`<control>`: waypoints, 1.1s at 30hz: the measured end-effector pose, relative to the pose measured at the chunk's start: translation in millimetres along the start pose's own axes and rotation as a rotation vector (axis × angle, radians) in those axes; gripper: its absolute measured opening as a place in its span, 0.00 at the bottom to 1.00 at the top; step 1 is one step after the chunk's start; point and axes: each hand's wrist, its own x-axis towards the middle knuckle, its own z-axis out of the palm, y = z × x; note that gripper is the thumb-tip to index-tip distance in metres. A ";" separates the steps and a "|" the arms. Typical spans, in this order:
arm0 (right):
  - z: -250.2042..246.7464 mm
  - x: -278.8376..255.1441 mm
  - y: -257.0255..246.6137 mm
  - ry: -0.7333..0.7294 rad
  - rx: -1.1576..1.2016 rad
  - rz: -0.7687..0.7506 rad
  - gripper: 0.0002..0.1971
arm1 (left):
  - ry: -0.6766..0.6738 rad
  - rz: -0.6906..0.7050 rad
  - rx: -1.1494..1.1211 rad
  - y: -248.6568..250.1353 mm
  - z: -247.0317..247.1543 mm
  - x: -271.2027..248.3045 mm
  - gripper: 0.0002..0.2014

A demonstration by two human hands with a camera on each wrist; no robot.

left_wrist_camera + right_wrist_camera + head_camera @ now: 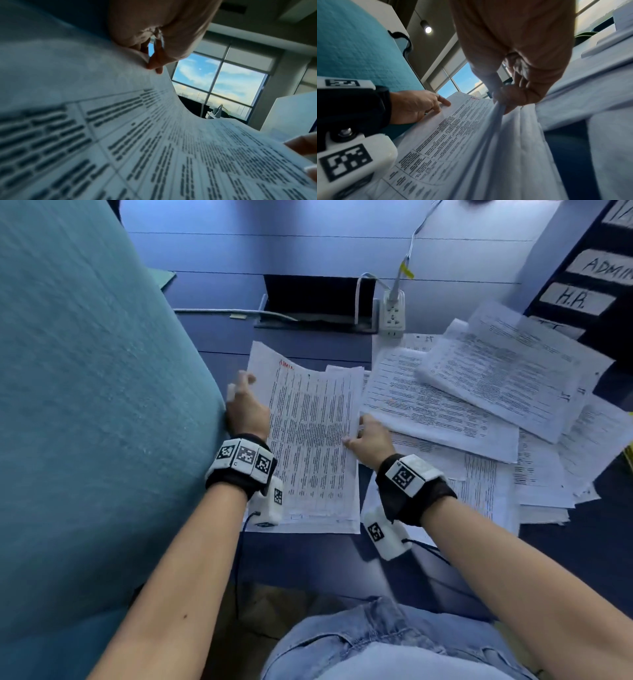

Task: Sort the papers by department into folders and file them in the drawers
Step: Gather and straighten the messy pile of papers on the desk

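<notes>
A stack of printed sheets marked ADMIN in red (310, 440) lies on the blue desk (308, 254) in front of me. My left hand (245, 405) is at the stack's left edge, where its fingertips (154, 66) pinch the top sheet's edge, which curls upward. My right hand (368, 436) grips the stack's right edge, thumb on top and fingers (513, 97) curled underneath. In the right wrist view the ADMIN sheets (453, 128) bow between both hands. The dark drawer unit (596, 268) at far right carries ADMIN and H.R. labels.
A loose heap of several more printed papers (479, 405) spreads over the desk to the right. A white power strip (394, 311) and a dark cable hatch (318, 299) sit behind the stack. A tall teal upholstered panel (85, 405) fills the left side.
</notes>
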 end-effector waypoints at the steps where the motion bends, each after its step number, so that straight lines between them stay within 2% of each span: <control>1: 3.9 1.2 1.9 -0.022 -0.006 0.030 0.16 | -0.035 -0.006 0.033 -3.7 3.3 -0.2 0.21; 6: 14.9 4.3 5.6 -0.079 -0.070 0.095 0.21 | -0.202 -0.093 0.322 -17.3 18.5 -3.8 0.15; 9: 12.7 7.7 8.7 -0.114 -0.058 0.089 0.22 | -0.304 -0.145 0.446 -24.6 24.7 -10.5 0.20; 11: 4.0 10.7 11.8 -0.128 -0.005 0.093 0.23 | -0.326 -0.167 0.467 -24.4 28.8 -13.7 0.26; 15: -37.4 20.2 17.5 -0.051 0.033 0.089 0.24 | -0.351 -0.152 0.476 2.7 40.9 -10.5 0.33; 20: -113.9 40.0 44.5 0.119 -0.010 0.119 0.22 | -0.407 -0.032 0.301 74.0 76.0 -7.7 0.30; 23: -162.9 44.3 64.0 0.190 -0.118 0.161 0.20 | -0.524 0.007 0.156 117.0 108.7 -12.9 0.23; 25: -190.4 47.1 80.5 0.226 -0.187 0.199 0.18 | -0.654 -0.050 0.010 138.9 133.9 -19.5 0.19; 27: -212.4 48.8 98.3 0.224 -0.263 0.249 0.18 | -0.756 -0.157 -0.100 156.3 158.7 -28.0 0.08; 30: -237.7 52.4 123.1 0.199 -0.416 0.311 0.17 | -0.823 -0.388 -0.256 175.4 192.4 -43.4 0.10; 33: -253.9 58.7 141.0 0.143 -0.455 0.304 0.17 | -0.843 -0.506 -0.392 200.1 215.0 -54.4 0.04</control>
